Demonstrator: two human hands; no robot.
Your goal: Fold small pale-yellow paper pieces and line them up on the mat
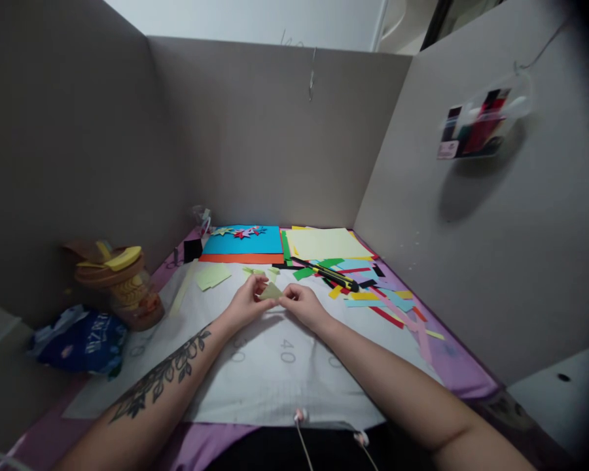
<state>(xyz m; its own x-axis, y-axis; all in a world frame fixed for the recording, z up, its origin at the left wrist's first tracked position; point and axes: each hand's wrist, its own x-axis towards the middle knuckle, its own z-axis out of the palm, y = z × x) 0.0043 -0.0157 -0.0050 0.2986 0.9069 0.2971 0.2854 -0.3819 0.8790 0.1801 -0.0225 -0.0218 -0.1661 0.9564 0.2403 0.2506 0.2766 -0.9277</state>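
Note:
Between my two hands is a small pale green piece of paper (271,292), folded to a point at the top. The fingers and thumb of my left hand (249,301) pinch its left side. My right hand (302,304) has its fingertips closed on the lower right corner. Both hands are over the white sheet (269,386) with printed numbers. Just behind them lie small folded green pieces (258,271), and to the left a few pale green squares (213,277).
Paper strips (383,297) and a yellow-black cutter (336,277) lie to the right. Blue paper (240,245) with folded stars and cream sheets (326,244) are at the back. A lidded cup (135,294) and blue packet (81,340) stand left. Grey panels surround the table.

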